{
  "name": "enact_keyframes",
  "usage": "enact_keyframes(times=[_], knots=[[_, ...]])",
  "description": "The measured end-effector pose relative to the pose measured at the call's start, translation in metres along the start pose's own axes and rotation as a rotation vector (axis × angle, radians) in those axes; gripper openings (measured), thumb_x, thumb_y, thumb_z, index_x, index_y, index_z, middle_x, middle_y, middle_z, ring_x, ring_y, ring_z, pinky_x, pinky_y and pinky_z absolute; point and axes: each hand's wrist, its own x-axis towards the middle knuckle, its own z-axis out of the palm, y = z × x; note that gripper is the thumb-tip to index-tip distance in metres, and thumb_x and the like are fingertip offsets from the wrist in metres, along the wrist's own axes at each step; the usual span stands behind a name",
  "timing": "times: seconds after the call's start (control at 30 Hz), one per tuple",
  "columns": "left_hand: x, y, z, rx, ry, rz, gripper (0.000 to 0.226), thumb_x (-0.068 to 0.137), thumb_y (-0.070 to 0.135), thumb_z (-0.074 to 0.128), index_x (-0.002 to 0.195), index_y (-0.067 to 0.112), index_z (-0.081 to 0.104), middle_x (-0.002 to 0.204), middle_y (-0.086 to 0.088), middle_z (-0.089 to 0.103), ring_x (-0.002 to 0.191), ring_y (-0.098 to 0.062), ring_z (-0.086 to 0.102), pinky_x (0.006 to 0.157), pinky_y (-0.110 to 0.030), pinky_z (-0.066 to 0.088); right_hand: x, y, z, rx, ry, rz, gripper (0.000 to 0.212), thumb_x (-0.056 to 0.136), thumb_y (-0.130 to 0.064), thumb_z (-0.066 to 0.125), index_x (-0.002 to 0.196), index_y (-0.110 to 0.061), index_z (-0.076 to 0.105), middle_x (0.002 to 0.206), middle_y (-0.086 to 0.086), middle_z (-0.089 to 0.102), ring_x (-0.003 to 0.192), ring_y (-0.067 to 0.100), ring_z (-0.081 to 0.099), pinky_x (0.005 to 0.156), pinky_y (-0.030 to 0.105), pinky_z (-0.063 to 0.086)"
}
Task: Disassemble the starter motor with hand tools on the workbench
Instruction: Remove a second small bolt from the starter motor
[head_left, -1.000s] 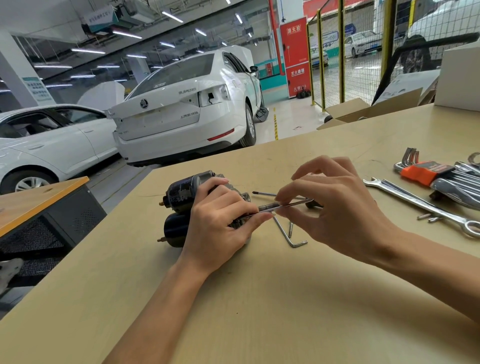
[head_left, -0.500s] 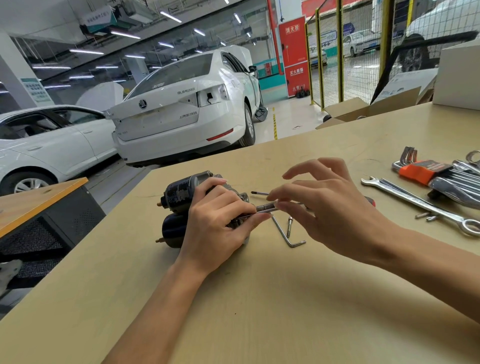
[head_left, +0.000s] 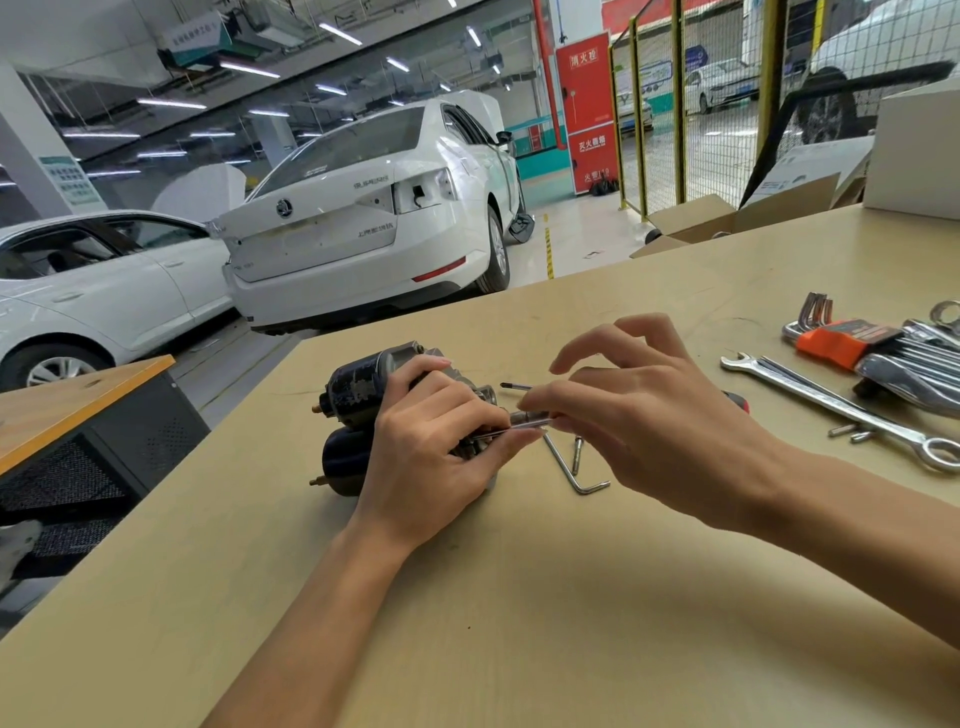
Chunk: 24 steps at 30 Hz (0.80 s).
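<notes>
The starter motor (head_left: 363, 410) lies on the workbench (head_left: 519, 597), gripped by the left hand (head_left: 431, 457). The right hand (head_left: 649, 431) pinches a long through-bolt (head_left: 511, 427) at the motor's three o'clock end; loose bolts (head_left: 576, 456) suggest disassembly is only partly done.

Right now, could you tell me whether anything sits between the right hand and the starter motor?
Nothing visible blocks it. The right hand already pinches a long bolt sticking out of the starter motor, which the left hand grips.

Car workshop — white cars (head_left: 363, 218), workbench (head_left: 519, 597), wrenches (head_left: 841, 410)
</notes>
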Motion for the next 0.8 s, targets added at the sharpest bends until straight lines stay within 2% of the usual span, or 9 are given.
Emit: enact_keyframes(times=[0.23, 0.43, 0.67, 0.8], knots=[[0.0016, 0.0036, -0.0008, -0.022, 0.005, -0.003, 0.031, 0.087, 0.04, 0.072, 0.074, 0.012, 0.078, 0.069, 0.003, 0.069, 0.067, -0.016, 0.062, 0.098, -0.042, 0.044, -0.0019, -0.0001, 0.0012, -0.078, 0.049, -0.049, 0.052, 0.065, 0.0, 0.089, 0.107, -0.021, 0.069, 0.083, -0.01, 0.072, 0.102, 0.017, 0.052, 0.089, 0.032, 0.029], [0.0012, 0.0033, -0.001, -0.026, 0.01, -0.009, 0.028, 0.086, 0.037, 0.073, 0.074, 0.012, 0.077, 0.069, 0.003, 0.068, 0.067, -0.015, 0.061, 0.1, -0.037, 0.042, -0.0025, -0.0022, 0.0023, -0.109, 0.144, -0.062, 0.041, 0.068, -0.003, 0.089, 0.101, -0.019, 0.071, 0.079, -0.007, 0.07, 0.098, 0.019, 0.053, 0.086, 0.034, 0.032], [0.0008, 0.0018, 0.0003, -0.024, 0.011, -0.02, 0.027, 0.088, 0.035, 0.071, 0.075, 0.012, 0.077, 0.068, 0.003, 0.067, 0.068, -0.014, 0.059, 0.101, -0.033, 0.04, 0.0002, -0.0044, -0.0026, -0.127, 0.146, 0.01, 0.017, 0.082, -0.023, 0.078, 0.097, -0.016, 0.073, 0.079, -0.004, 0.073, 0.095, 0.026, 0.064, 0.086, 0.037, 0.034], [0.0017, 0.0023, 0.0002, -0.021, 0.015, -0.024, 0.028, 0.089, 0.034, 0.07, 0.074, 0.011, 0.076, 0.068, 0.002, 0.067, 0.067, -0.014, 0.058, 0.101, -0.033, 0.04, 0.0007, -0.0027, -0.0052, -0.147, 0.122, -0.011, 0.024, 0.077, -0.011, 0.084, 0.097, -0.016, 0.073, 0.082, -0.005, 0.073, 0.097, 0.026, 0.062, 0.086, 0.036, 0.033]])
